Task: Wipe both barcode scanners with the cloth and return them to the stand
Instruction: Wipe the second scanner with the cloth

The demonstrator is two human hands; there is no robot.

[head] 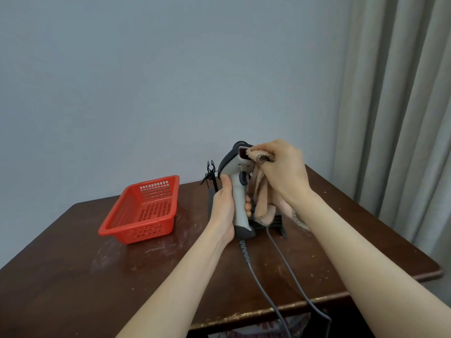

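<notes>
A: Where the dark wooden table [73, 276] meets the grey wall, its top is scuffed and streaked white; a pleated curtain [395, 118] hangs at your right. What sits near?

B: A red perforated plastic basket [144, 211], well left of your hands. The black wire stand [273, 222] is mostly hidden behind scanner and cloth.

A: Grip?

B: Your left hand [223, 211] is wrapped around the grey scanner [238, 189] handle, upright above the table. Your right hand [280, 169] pinches the pinkish fringed cloth [262, 203] against its red window. Two grey cables [280, 254] trail off the front edge. No readable labels.
</notes>
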